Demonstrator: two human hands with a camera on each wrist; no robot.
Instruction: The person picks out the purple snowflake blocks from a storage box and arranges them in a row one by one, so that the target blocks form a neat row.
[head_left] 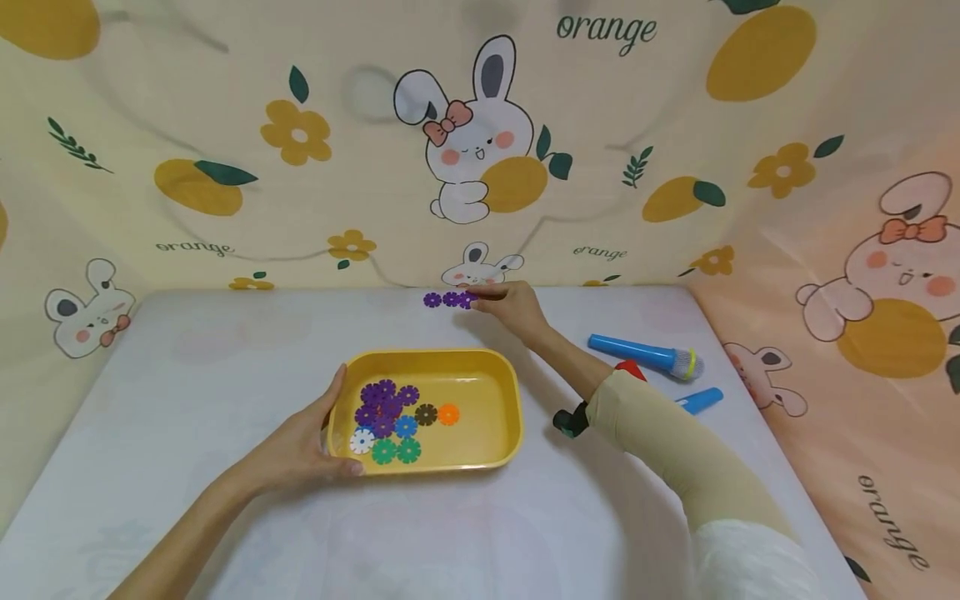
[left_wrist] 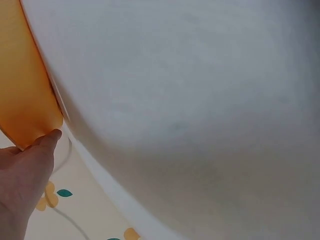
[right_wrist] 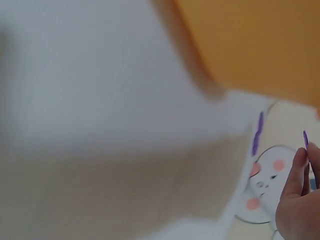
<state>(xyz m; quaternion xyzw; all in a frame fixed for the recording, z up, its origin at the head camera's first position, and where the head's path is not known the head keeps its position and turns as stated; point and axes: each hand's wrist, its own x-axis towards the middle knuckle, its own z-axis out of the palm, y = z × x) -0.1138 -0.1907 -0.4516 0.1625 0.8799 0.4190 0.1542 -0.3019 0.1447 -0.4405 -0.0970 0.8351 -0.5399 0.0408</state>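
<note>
My left hand [head_left: 294, 450] grips the left end of a yellow tray [head_left: 480, 429], its thumb at the front corner. In the tray lie several purple notched plastic discs [head_left: 384, 408], two green discs [head_left: 396, 451], a white disc [head_left: 362, 441], a blue disc [head_left: 406, 427], a brown disc [head_left: 426, 414] and an orange disc [head_left: 448, 414]. At the table's far edge my right hand [head_left: 516, 310] pinches a purple disc [right_wrist: 305, 138] between thumb and fingers. Just left of it, purple discs [head_left: 433, 300] lie in a row on the table.
To the right lies a blue toy microphone [head_left: 637, 352] with a grey head. Partly behind the right sleeve are a blue-handled object [head_left: 701, 401], a red piece [head_left: 632, 369] and a dark green object [head_left: 572, 420]. A patterned cloth [head_left: 300, 200] hangs behind the table.
</note>
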